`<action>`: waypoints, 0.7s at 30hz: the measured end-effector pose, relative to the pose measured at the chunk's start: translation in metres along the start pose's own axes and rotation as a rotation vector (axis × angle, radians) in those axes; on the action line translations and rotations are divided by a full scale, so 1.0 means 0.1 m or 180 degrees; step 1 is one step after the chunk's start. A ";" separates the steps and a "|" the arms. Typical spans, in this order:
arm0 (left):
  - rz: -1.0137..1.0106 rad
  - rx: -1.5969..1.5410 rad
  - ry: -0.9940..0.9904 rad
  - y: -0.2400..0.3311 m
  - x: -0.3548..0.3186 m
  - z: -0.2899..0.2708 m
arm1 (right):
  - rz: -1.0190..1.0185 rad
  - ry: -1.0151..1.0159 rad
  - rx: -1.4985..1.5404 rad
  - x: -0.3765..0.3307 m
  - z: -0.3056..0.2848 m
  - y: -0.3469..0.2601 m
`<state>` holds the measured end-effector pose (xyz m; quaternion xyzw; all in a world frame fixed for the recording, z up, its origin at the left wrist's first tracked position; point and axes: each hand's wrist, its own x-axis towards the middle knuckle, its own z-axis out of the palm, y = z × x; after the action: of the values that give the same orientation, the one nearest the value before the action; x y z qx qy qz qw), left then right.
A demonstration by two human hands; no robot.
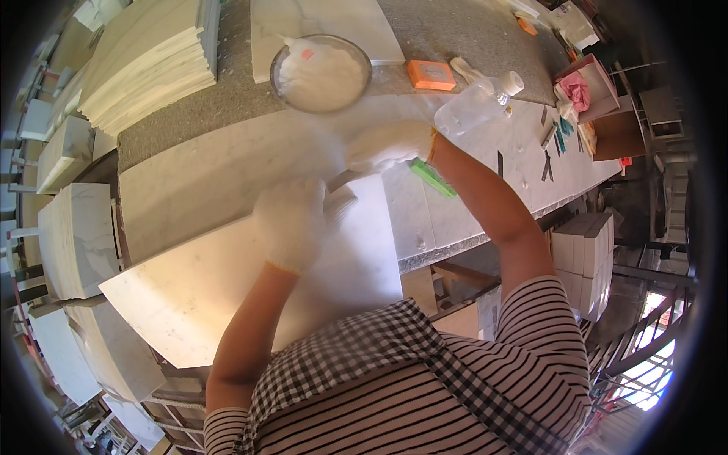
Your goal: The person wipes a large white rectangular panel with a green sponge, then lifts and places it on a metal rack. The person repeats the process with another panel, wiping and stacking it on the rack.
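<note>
White gloves are covering a worker's hands at the centre of the frame, the left hand [292,221] lying lower and the right hand [390,146] just above and to its right. A pale, grey-flecked slab [205,284] is lying below them, from the centre toward the lower left, its near corner jutting past the counter [470,34]. A narrow greyish piece [343,180] is showing between the gloves, too blurred to name; whether either grip is closing on it cannot be told. Near the right wrist, a green block [432,179] is resting. At upper centre, a round bowl [367,76] is holding white powder [326,82], while an orange box [431,75] and a clear bottle [470,108], tipped on its side, are lying to its right. Stacked slabs [152,53] are filling the upper left, and a checked apron [341,349] is crossing the worker's striped top [341,413]
</note>
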<state>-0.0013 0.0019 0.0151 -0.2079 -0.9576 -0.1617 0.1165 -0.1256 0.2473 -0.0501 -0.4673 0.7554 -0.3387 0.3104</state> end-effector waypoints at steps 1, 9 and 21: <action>0.0029 0.0010 0.0044 -0.01 -0.01 -0.02 | -0.0037 0.0045 0.0251 0.05 0.03 0.00; 0.0093 0.0100 0.0234 -0.35 -0.18 -0.15 | 0.0064 -0.0471 0.1181 0.39 -0.01 -0.26; 0.0112 -0.0096 0.0486 -0.36 -0.19 -0.07 | 0.0820 -0.0431 0.1313 0.12 -0.12 -0.39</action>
<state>0.0004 -0.0388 0.0071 -0.2135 -0.9396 -0.1894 0.1889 -0.1200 0.2258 -0.0141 -0.3157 0.7010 -0.4113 0.4896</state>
